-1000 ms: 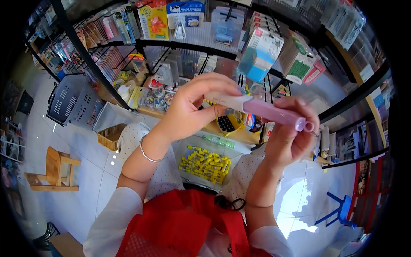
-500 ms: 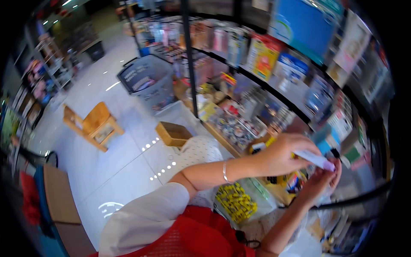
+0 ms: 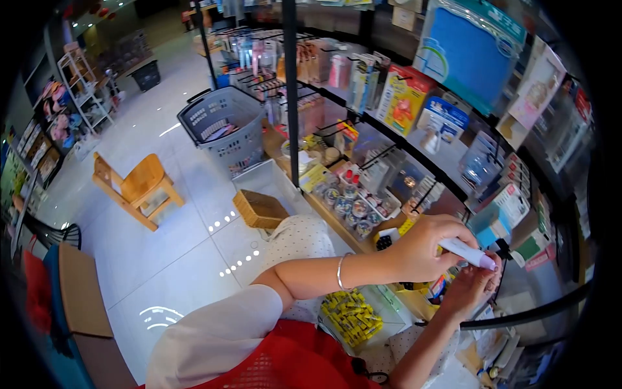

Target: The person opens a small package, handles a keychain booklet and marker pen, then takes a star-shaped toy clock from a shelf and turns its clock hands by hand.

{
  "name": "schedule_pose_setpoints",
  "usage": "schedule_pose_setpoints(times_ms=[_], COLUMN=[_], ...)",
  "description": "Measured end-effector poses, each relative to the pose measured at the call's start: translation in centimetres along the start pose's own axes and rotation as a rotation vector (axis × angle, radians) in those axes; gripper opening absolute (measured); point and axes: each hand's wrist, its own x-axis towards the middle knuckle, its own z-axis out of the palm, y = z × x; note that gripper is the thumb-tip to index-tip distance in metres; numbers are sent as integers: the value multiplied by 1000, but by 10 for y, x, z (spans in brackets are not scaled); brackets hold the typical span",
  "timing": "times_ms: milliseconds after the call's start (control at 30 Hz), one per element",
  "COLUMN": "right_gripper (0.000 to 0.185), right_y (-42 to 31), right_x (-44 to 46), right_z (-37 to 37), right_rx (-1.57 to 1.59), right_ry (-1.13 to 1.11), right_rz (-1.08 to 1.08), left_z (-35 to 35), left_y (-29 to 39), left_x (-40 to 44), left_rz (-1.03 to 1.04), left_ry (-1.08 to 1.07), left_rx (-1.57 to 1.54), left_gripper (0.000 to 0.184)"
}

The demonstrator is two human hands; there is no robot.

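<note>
A white tube with a purple end (image 3: 468, 251), like a thick marker or a stick, is pinched between the thumb and fingers of my left hand (image 3: 424, 249). That wrist wears a silver bracelet (image 3: 339, 272). My right hand (image 3: 472, 285) is just past the purple end, its fingers curled and closed against it. Whatever lies inside those fingers is hidden. Below my left forearm, a clear bin (image 3: 395, 316) holds many small yellow-wrapped pieces (image 3: 350, 316).
Hanging packs, including a blue one (image 3: 463, 55), fill the rack at right. Its black post (image 3: 290, 97) and curved black rail (image 3: 531, 314) stand near my arms. A grey basket (image 3: 236, 146), wicker basket (image 3: 260, 209) and wooden chair (image 3: 144, 185) are on the left.
The hands and the tube have moved slightly down and left in the view, with the tube still in my left hand. The view has turned a little and is sharper now.
</note>
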Motion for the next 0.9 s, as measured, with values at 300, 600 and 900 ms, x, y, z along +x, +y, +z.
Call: schedule_pose_setpoints(times_ms=[300,600,900], right_gripper=[35,38,30], right_y=[11,-3,-40], right_x=[-4,-13,17], right_z=[7,36,9], right_rx=[98,-215,-54], right_ry=[70,94,338], right_rz=[96,-430,-241], left_z=[10,26,-54], left_y=[-3,-10,-159], left_x=[-1,-13,57], left_rz=[57,249,-55], left_ry=[-99,-303,225], left_rx=[238,295,524], left_gripper=[25,31,65])
